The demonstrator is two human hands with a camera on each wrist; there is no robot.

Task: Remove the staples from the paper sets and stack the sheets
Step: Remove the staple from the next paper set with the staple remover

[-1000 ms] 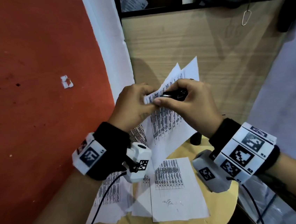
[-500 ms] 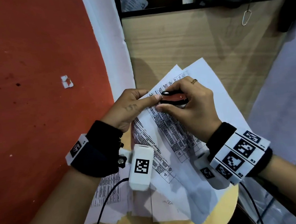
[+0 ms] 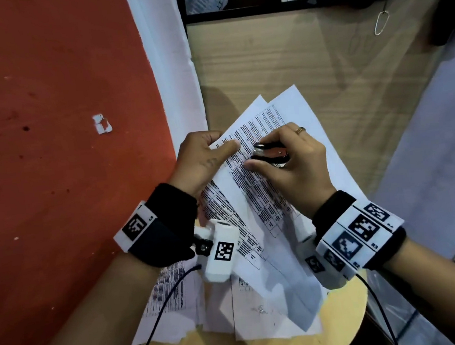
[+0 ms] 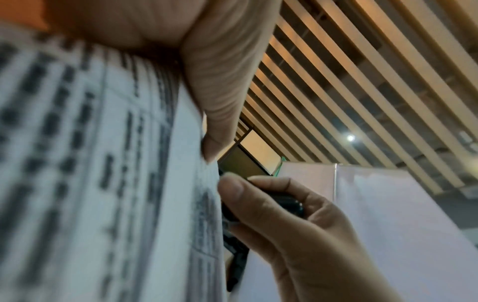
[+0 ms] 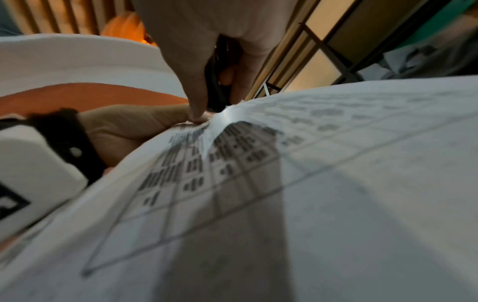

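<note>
White printed paper, a stapled set [image 3: 267, 185], held up over the round wooden table [image 3: 345, 317]; loose sheets [image 3: 177, 295] lie flat beneath it. At left, the left hand [image 3: 202, 161] pinches the set's upper left corner, thumb flat on the printed face, other fingers curled behind the sheet. To the right, touching the paper just beside that thumb, the right hand [image 3: 290, 163] grips a red-and-black staple remover [image 3: 270, 153]; thumb below, index finger above, pressing it together. Remover's long axis runs roughly left-right, claws pointing left toward the pinched corner; the staple itself is too small to see, presumably under the claws. The set's long axis runs from that corner down and right toward the person, free end hanging loose. Judgement: claws are at the corner; the next move is a squeeze and pull, right hand being the nearer, left hand bracing.
</note>
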